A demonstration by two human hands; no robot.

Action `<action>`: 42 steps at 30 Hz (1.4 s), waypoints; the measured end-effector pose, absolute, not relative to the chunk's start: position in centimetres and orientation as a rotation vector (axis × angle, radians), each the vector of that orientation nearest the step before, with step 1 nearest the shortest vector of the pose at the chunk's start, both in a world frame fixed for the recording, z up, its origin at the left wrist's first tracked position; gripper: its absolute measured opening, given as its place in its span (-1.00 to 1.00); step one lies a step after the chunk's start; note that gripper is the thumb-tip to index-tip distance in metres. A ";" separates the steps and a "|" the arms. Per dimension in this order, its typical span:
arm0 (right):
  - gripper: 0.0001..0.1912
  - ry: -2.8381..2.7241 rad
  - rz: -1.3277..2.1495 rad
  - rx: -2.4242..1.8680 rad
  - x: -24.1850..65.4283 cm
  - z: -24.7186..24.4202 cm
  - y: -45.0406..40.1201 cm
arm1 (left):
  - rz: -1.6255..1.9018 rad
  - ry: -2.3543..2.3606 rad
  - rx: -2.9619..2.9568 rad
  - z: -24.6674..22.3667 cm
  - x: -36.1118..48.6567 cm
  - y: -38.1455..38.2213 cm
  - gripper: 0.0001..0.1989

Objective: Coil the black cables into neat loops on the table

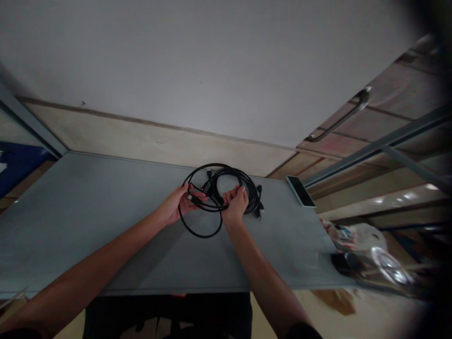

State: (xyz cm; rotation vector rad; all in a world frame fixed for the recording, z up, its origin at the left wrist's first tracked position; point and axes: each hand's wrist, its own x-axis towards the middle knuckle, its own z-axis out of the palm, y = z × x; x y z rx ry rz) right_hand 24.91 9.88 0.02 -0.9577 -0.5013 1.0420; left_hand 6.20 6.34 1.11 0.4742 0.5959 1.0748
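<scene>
A looped black cable is held above the grey tabletop, its loops overlapping between my two hands. My left hand pinches a strand at the left with the thumb, its other fingers stretched behind the loops. Close to those fingers is a cable plug with a light tip. My right hand is closed around the bundled loops. One looser loop hangs toward me between the hands. More dark plugs stick out at the right of the coil, and another connector shows behind it.
The grey table runs up to a pale wall panel. A phone lies near its right edge. At the right front corner stands a blurred dark and shiny object. Metal frame bars rise at both sides; a metal handle is at right.
</scene>
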 end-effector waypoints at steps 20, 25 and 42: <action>-0.67 -0.978 1.494 -1.082 25.1 1.2 10.2 | 0.802 0.884 0.607 1.6 1.5 8.7 -0.77; -0.69 -1.428 1.357 -1.180 24.7 0.6 9.8 | 0.598 0.888 0.728 2.1 0.7 8.4 -0.72; -0.62 -0.881 1.124 -1.066 24.1 0.4 9.6 | 1.128 1.016 0.589 1.5 1.3 9.2 -0.76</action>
